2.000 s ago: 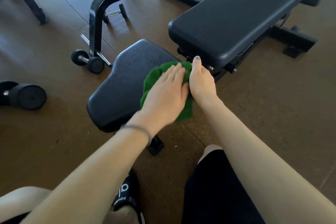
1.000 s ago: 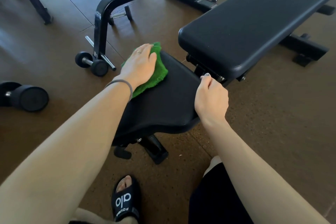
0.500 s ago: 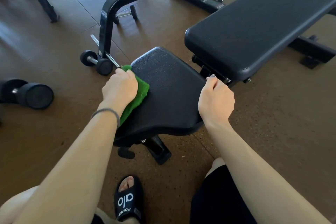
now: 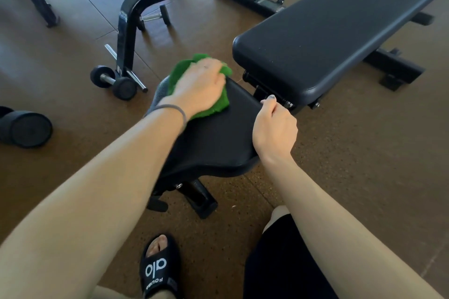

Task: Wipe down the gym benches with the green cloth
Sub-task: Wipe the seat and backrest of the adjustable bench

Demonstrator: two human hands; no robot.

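Note:
A black gym bench stands before me, with a small seat pad [image 4: 218, 138] near me and a long back pad [image 4: 328, 39] running to the upper right. My left hand [image 4: 200, 86] presses the green cloth [image 4: 182, 73] onto the far left part of the seat pad, with the fingers curled over the cloth. The hand is blurred by motion. My right hand [image 4: 274, 128] grips the right edge of the seat pad, its thumb near the hinge bolts under the back pad.
A second bench frame [image 4: 126, 29] with small wheels [image 4: 125, 87] stands at the left rear. A black dumbbell [image 4: 26, 128] lies on the brown floor at far left. My sandalled foot [image 4: 159, 269] and knee are below the seat.
My left hand has swept the cloth from the seat pad's left edge up to its far end by the back pad. My right hand has kept its grip on the right edge.

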